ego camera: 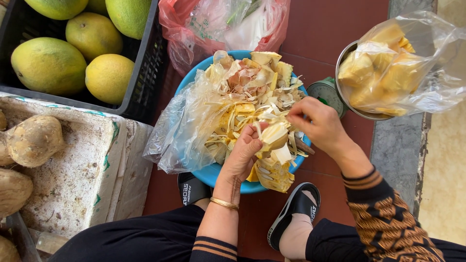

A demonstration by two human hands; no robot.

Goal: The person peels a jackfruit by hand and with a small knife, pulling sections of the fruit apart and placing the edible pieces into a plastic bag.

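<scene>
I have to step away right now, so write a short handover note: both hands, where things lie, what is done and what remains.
Left hand: grip closed on a pale yellow fruit piece over the blue basin.
Right hand: fingers pinch a fibre strip at that piece's top.
Basin: heaped with peelings, clear plastic liner spilling off one side.
Done: cleaned yellow pieces sit in a clear bag in the metal scale bowl.
Left: the held piece still carries fibres; further uncleaned pieces cannot be told from the scraps.
</scene>
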